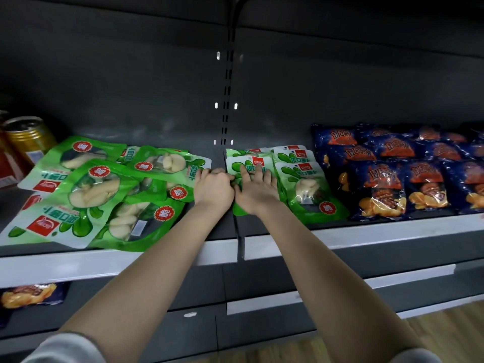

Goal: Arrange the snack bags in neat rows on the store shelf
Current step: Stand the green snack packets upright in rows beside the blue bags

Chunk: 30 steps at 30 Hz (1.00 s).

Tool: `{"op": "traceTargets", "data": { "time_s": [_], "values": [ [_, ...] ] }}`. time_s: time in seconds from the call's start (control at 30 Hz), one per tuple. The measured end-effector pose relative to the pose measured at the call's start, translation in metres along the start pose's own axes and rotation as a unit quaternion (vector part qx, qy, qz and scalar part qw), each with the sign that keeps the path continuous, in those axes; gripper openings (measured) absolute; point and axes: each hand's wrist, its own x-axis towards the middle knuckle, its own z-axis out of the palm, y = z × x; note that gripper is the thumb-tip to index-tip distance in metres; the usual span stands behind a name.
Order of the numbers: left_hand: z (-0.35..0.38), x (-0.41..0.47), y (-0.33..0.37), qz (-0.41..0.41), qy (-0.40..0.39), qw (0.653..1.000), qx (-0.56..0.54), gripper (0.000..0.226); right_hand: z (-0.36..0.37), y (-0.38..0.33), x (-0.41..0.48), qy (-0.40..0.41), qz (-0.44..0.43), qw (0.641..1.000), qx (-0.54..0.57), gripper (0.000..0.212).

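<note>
Right hand point(258, 191) flat, fingers straight, pressing green bag point(235, 166) under my palm; left hand point(213, 188) curled, pinching same bag's left edge; loose pile point(104, 189) beside left hand.

A gold can point(27, 138) is standing at the far left edge, just beside a red package point(7, 163) partly cut off. Wooden floor point(432, 334) is showing at lower right.

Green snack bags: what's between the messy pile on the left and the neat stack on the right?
In the head view, the left hand sits between messy pile and neat stack, on bare dark shelf.
</note>
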Motion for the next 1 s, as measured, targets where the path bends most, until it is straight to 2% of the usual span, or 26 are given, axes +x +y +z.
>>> {"op": "traceTargets", "data": {
  "time_s": [0.07,0.17,0.23,0.43,0.67,0.8,0.9,1.0],
  "values": [
    [-0.008,0.0,0.001,-0.002,-0.016,1.0,0.001,0.04,-0.004,-0.001,-0.002,-0.003,0.0,1.0,-0.018,0.06],
    [-0.028,-0.003,-0.006,0.006,0.031,0.999,0.004,0.05,-0.008,-0.009,-0.007,0.068,-0.034,0.995,-0.058,0.06],
    [-0.043,-0.007,-0.019,-0.001,0.066,0.998,0.007,0.052,-0.011,-0.024,-0.011,0.11,-0.072,0.991,-0.023,0.058],
    [-0.082,-0.033,-0.083,-0.078,0.109,0.991,0.013,0.053,-0.01,-0.091,-0.014,0.14,-0.19,0.97,0.059,0.051],
    [-0.107,-0.078,-0.174,-0.189,0.101,0.976,0.047,0.048,0.0,-0.17,-0.018,0.118,-0.29,0.946,0.082,0.051],
    [-0.104,-0.102,-0.208,-0.205,0.083,0.974,0.047,0.045,0.003,-0.2,-0.02,0.081,-0.341,0.935,0.053,0.059],
    [-0.09,-0.118,-0.218,-0.207,0.052,0.977,0.014,0.048,0.013,-0.214,-0.018,0.034,-0.338,0.941,0.0,0.069],
    [-0.084,-0.122,-0.22,-0.21,0.104,0.972,0.003,0.049,0.019,-0.218,-0.014,0.043,-0.328,0.943,-0.014,0.072]
  ]
}}
